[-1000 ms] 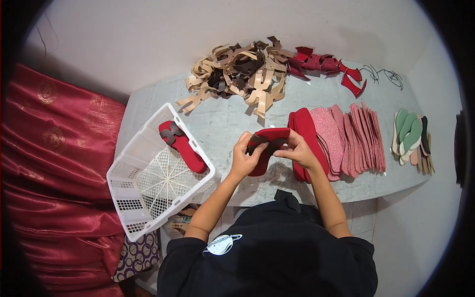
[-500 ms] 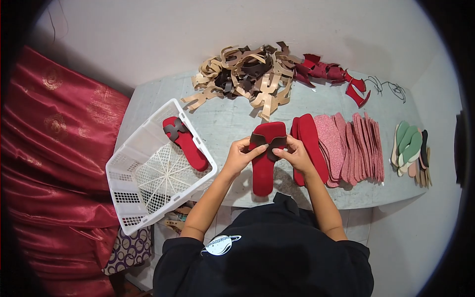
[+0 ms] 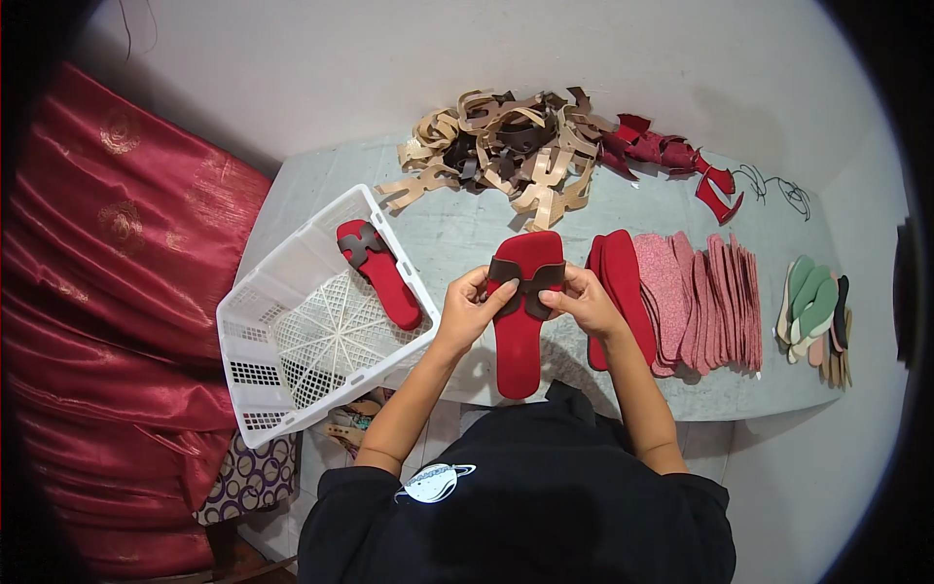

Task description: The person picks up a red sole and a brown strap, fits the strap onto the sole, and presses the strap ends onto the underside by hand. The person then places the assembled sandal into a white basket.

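Observation:
Between my two hands is a red sandal (image 3: 518,355) with a dark brown strap (image 3: 525,275) across its upper part. My left hand (image 3: 472,307) grips its left edge, thumb on the strap. On the other side my right hand (image 3: 587,300) pinches the strap and right edge, fingers tucked behind. Both hands are closed, and the fingertips beneath the sandal are hidden. Just right of my right hand lie red soles (image 3: 623,292), overlapping on the table. A second red sandal with a brown strap (image 3: 392,287) rests in the white plastic basket (image 3: 282,236) to the left.
Beige and brown straps (image 3: 516,151) are heaped at the table's back, beside red straps (image 3: 662,151) and thin dark cord (image 3: 773,190). Pink soles (image 3: 700,302) stand in a row at right, with green soles (image 3: 812,297) beyond. A red curtain (image 3: 117,321) hangs at left.
The sandal in my hands has tilted so more of its length faces me, and its lower end sits slightly lower. The basket and table things appear shifted right as the view moved.

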Action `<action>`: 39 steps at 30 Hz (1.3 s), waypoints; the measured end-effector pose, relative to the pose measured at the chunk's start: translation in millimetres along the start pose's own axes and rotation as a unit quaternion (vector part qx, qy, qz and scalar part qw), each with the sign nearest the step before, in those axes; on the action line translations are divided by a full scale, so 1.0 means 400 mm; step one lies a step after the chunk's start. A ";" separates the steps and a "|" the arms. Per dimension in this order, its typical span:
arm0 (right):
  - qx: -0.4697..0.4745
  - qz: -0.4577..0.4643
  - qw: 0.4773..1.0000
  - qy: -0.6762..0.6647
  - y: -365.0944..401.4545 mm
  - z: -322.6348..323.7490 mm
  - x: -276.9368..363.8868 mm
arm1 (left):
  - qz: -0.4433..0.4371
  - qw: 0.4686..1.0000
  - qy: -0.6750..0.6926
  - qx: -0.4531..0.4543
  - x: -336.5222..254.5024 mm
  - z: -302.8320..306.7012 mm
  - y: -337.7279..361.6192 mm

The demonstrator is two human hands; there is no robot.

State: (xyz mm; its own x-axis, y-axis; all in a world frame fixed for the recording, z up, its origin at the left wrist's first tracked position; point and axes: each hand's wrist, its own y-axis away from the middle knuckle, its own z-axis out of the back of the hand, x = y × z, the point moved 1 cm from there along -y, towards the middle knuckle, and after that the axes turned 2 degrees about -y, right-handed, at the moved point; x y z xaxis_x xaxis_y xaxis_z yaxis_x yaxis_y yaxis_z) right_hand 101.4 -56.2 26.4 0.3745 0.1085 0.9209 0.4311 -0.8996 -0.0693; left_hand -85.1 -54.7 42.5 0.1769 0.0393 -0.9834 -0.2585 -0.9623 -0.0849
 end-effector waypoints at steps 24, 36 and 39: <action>-0.041 0.115 0.992 -0.009 -0.179 -0.194 -0.008 | -0.087 0.986 0.009 -0.139 -0.081 0.184 0.023; 0.029 0.131 0.967 0.219 -0.264 -0.241 -0.145 | -0.039 0.930 -0.042 -0.363 0.005 0.595 -0.104; 0.082 0.145 0.936 0.312 -0.246 -0.259 -0.163 | -0.007 0.898 -0.143 -0.415 0.066 0.657 -0.119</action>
State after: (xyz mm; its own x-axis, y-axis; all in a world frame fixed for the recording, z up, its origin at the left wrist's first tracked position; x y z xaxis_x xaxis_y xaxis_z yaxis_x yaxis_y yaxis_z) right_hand -50.5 -18.5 12.8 -0.0339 -0.4435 0.8956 0.5257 -0.7701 -0.3614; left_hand -317.6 62.7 -21.4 -0.1082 0.0057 -0.9941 0.5609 -0.8253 -0.0657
